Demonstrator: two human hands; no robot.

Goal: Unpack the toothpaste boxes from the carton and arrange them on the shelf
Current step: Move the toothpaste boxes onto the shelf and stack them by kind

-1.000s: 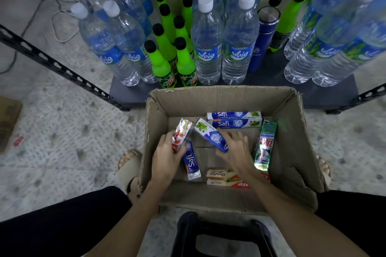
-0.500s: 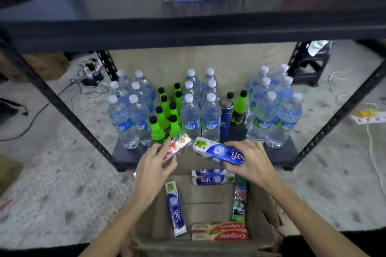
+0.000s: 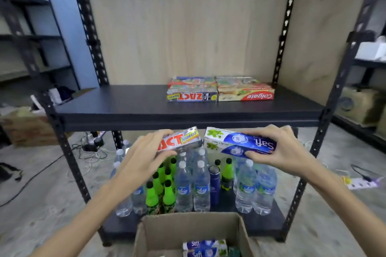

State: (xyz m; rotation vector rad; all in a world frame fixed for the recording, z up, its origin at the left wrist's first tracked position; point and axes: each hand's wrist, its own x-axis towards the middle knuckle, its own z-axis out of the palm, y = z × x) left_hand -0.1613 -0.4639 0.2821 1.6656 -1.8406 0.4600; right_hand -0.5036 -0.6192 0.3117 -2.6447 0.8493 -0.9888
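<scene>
My left hand [image 3: 144, 156] grips a silver and red Zact toothpaste box [image 3: 181, 139]. My right hand [image 3: 279, 150] holds a blue and white Safi toothpaste box [image 3: 236, 142]. Both boxes hang just below the front edge of the dark middle shelf [image 3: 146, 106]. On that shelf lie stacked Zact boxes [image 3: 192, 95] and Colgate boxes [image 3: 246, 94]. The cardboard carton [image 3: 188, 229] sits open at the bottom, with two Safi boxes [image 3: 204, 248] showing inside.
Water bottles [image 3: 200, 188], green bottles [image 3: 160, 185] and a blue flask [image 3: 214, 185] crowd the bottom shelf. Black perforated uprights [image 3: 69, 158] frame the rack. Cables and a power strip [image 3: 361, 182] lie on the floor. Another cardboard box [image 3: 27, 129] stands at the left.
Both hands lifted the two boxes out of the carton and up to the middle shelf's front edge. The view tilted upward, bringing the shelf into sight.
</scene>
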